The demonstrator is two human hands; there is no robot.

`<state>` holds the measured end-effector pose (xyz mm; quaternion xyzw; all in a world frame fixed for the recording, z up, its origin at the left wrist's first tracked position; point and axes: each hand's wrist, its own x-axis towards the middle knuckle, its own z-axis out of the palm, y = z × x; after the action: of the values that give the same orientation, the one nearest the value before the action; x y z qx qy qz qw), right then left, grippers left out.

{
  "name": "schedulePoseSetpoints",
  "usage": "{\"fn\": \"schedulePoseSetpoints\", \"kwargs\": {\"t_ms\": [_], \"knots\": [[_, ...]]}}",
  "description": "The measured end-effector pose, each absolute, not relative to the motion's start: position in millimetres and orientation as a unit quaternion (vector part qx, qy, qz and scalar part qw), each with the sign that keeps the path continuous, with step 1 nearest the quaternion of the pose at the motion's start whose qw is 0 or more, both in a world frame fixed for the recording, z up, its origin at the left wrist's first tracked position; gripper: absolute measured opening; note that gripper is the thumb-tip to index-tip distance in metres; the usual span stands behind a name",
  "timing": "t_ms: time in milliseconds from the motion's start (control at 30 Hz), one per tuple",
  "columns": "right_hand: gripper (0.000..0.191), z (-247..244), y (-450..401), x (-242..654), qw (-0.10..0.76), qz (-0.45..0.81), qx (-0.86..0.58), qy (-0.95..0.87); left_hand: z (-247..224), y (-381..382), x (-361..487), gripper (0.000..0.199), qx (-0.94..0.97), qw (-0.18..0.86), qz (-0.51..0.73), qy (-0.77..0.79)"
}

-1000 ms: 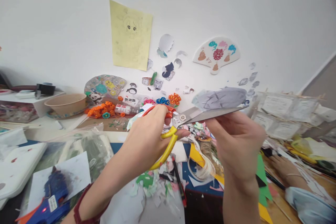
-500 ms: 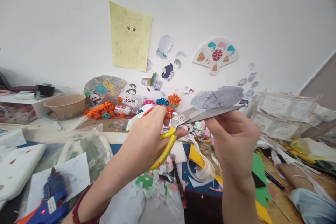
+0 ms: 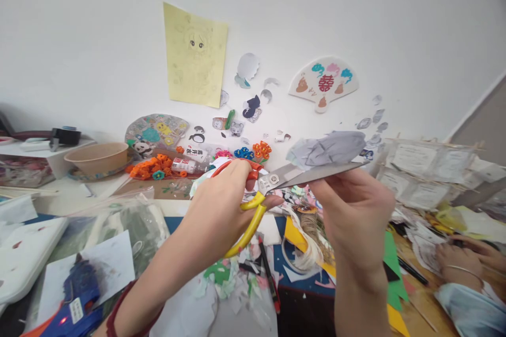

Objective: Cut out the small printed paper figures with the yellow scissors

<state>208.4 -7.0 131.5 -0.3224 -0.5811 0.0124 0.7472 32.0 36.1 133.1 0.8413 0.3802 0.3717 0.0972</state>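
Observation:
My left hand (image 3: 227, 205) grips a pair of scissors (image 3: 273, 179) with one red and one yellow handle. The blades point right, and a grey paper cutout (image 3: 328, 150) with dark pencil lines rests at them. Just under the cutout, my right hand (image 3: 351, 210) pinches its lower edge near the blade tips; the fingertips are partly hidden. Below my hands lies a pile of paper scraps (image 3: 237, 279) in pale green, pink and white, with a black and red pen (image 3: 269, 274) beside it.
A blue glue gun (image 3: 81, 295) with a red light lies at lower left. Behind it stand a tan bowl (image 3: 97, 159) and orange flowers (image 3: 152, 167). A twine bundle (image 3: 310, 237) lies mid-table. At right, another person's hands (image 3: 460, 260) work over paper.
The scissor blades have drawn closer together around the paper cutout. At right, the other person's hand has shifted, and a second hand now shows beside it.

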Motion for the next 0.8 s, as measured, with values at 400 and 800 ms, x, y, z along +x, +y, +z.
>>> {"fn": "schedulePoseSetpoints", "kwargs": {"t_ms": [400, 800], "knots": [[0.02, 132.9, -10.2, 208.7, 0.741, 0.0, -0.326, -0.587, 133.5, 34.3, 31.7, 0.036, 0.841, 0.086, 0.368, 0.388], [0.021, 135.0, -17.4, 212.2, 0.73, 0.005, -0.334, -0.596, 129.6, 36.7, 31.3, 0.035, 0.846, 0.047, 0.375, 0.375]]}}
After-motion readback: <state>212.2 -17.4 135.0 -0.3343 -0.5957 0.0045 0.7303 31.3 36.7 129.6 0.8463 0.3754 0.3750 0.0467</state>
